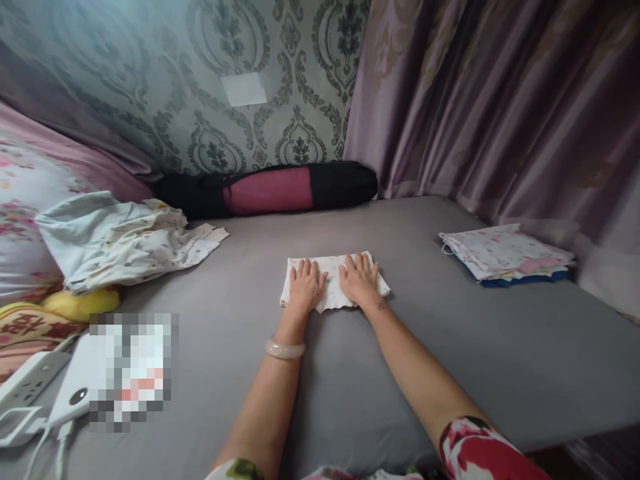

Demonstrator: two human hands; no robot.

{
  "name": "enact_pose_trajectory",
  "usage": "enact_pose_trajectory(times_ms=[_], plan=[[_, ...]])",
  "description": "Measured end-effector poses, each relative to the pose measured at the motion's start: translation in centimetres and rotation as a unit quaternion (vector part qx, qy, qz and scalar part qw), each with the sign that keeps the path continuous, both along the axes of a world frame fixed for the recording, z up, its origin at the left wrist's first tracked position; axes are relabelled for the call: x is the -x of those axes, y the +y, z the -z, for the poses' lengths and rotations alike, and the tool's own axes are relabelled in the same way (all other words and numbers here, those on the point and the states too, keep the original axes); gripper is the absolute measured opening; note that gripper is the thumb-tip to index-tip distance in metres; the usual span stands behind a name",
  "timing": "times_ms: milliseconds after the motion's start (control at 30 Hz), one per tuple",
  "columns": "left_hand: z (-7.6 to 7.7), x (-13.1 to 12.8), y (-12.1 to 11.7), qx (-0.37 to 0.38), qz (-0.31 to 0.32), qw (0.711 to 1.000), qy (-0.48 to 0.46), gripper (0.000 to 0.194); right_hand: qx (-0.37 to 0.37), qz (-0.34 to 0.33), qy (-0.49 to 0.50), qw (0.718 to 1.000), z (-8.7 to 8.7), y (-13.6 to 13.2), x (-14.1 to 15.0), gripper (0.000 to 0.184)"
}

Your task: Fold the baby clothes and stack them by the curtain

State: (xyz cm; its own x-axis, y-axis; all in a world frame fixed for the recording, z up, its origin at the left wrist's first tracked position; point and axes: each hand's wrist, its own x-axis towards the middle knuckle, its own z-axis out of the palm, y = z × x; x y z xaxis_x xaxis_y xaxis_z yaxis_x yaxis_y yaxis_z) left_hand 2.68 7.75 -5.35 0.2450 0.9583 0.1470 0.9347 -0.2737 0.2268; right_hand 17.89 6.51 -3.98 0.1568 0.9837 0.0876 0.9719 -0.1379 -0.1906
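A white folded cloth [332, 283] with a faint print lies flat on the grey bed sheet [240, 373] in front of me. My left hand [306, 285] presses flat on its left half, fingers stretched out. On the right half rests my right hand [359, 279], palm down with the fingers spread. Neither hand grips anything. The cloth's near edge is slightly wavy between the wrists, and what lies under the palms is hidden. A pale bangle [285, 349] circles my left forearm.
At the right lies a stack of folded clothes [507, 253]. Rumpled light garments [135, 240] lie on the left, near a yellow object [83, 303]. A power strip [33, 383] and a white device [85, 370] are at lower left. A black-and-red long bag [270, 190] lines the wall.
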Motion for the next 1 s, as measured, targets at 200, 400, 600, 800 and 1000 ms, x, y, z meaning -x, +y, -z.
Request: enact_pose_trajectory(times_ms=[200, 400, 600, 800, 1000], plan=[[0.3, 0.1, 0.0, -0.007, 0.004, 1.000, 0.017, 0.057, 0.018, 0.004, 0.006, 1.000, 0.2, 0.2, 0.1, 0.057], [-0.7, 0.8, 0.3, -0.020, 0.004, 0.999, -0.036, 0.044, 0.004, 0.008, 0.065, 0.998, -0.7, 0.8, -1.1, 0.051], [-1.9, 3.0, 0.8, -0.039, -0.141, 0.986, -0.084, 0.037, -0.036, 0.144, 0.182, 0.972, -2.0, 2.4, -5.7, 0.044], [-2.1, 4.9, 1.1, 0.026, -0.266, 0.959, -0.089, 0.037, 0.026, 0.190, 0.112, 0.975, -1.6, 2.0, -8.0, 0.049], [-1.9, 5.3, 1.4, 0.049, -0.264, 0.958, -0.101, 0.041, 0.025, 0.149, 0.069, 0.986, -1.2, 2.0, -6.9, 0.050]])
